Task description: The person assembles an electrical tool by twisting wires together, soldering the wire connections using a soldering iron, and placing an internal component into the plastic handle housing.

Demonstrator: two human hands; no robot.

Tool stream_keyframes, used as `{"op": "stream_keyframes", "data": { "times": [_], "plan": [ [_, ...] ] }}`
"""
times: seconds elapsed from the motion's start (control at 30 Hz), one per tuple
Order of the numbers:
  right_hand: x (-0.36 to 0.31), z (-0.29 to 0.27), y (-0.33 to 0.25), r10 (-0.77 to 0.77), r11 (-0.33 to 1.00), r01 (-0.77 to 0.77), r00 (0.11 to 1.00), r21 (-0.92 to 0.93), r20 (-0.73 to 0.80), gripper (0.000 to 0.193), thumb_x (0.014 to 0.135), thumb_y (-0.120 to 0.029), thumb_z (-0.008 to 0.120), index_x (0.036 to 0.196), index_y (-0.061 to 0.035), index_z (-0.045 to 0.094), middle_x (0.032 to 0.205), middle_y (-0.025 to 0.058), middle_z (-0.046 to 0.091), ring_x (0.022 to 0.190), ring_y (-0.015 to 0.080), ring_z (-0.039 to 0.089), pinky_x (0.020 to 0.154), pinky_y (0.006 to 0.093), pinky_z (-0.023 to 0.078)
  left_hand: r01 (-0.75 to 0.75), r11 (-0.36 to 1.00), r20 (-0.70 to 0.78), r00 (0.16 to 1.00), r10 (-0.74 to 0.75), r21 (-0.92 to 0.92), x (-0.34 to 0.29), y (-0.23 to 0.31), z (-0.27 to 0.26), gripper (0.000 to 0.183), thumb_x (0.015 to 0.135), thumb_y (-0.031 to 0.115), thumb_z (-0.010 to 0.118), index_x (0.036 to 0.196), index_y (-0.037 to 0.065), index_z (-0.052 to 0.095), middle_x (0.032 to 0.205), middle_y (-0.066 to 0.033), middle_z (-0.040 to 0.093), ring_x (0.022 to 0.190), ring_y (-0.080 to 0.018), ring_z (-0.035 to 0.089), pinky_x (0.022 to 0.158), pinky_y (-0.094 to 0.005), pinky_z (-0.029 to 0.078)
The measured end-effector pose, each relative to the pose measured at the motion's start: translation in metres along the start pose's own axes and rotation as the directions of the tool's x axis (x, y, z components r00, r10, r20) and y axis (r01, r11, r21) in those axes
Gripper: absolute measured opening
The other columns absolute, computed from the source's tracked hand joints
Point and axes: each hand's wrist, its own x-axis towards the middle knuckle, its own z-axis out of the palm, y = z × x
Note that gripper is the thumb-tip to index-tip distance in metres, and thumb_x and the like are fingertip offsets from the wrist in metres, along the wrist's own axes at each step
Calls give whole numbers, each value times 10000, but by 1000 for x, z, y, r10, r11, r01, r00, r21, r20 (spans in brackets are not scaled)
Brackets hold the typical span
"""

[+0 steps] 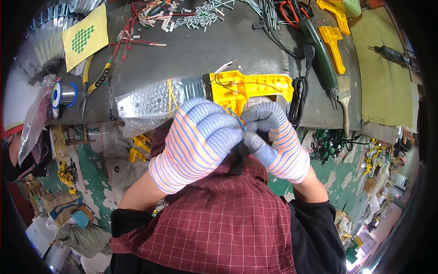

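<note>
My gloved left hand [198,139] and gloved right hand [276,139] meet at the table's near edge, fingertips pinched together. A thin blue wire [237,118] runs between them, and its ends are hidden by the gloves. Just beyond lies an opened yellow plastic tool housing [248,84], its ribbed inside facing up, with thin red and dark wires [262,84] across it. To its left a grey ribbed body [194,86] joins a part in bubble wrap [146,100], tied with a yellow band [172,93].
Pliers [94,84] and a solder spool [65,94] lie at left. Loose screws [200,18] are piled at the back. On the right are a green corded tool [321,57], a brush [344,93], a coiled black cable [299,100] and yellow handle pieces [333,45].
</note>
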Motion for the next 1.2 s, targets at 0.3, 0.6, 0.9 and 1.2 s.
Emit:
{"op": "stream_keyframes", "data": {
  "times": [0.3, 0.6, 0.9, 1.2],
  "plan": [
    [4, 2, 6, 96, 897, -59, 993, 437, -65, 171, 967, -12, 519, 1129, -39, 473, 972, 81, 634, 738, 101, 604, 628, 237, 511, 416, 339, 40, 679, -733, -844, -11, 12, 1, 416, 906, 129, 685, 1258, 10, 497, 975, -81, 660, 903, -124, 638, 772, -246, 533],
    [6, 7, -1, 30, 999, -31, 992, -7, -120, 204, 902, -21, 596, 1106, -11, 587, 893, 92, 660, 739, 165, 645, 671, 306, 521, 336, 32, 206, 647, -734, -941, -8, 17, -1, 172, 903, 56, 661, 1064, 8, 624, 930, -70, 671, 774, -119, 632, 693, -231, 515],
    [11, 21, -18, -183, 920, 117, 973, -374, -144, 123, 866, -151, 682, 914, -39, 666, 745, 148, 642, 705, 328, 663, 632, 362, 510, 433, 447, -80, 643, -762, -783, -11, 26, -5, 137, 867, 69, 688, 979, 42, 613, 913, -12, 600, 822, -92, 565, 754, -264, 481],
    [-1, 19, -15, 57, 996, -67, 985, -59, -160, 136, 920, -121, 622, 990, -10, 655, 775, 116, 660, 657, 232, 662, 611, 317, 502, 436, 502, 26, 773, -633, -747, -13, 26, 0, 456, 871, -4, 660, 1291, 5, 482, 1002, -101, 654, 878, -141, 621, 827, -280, 508]
  ]
}}
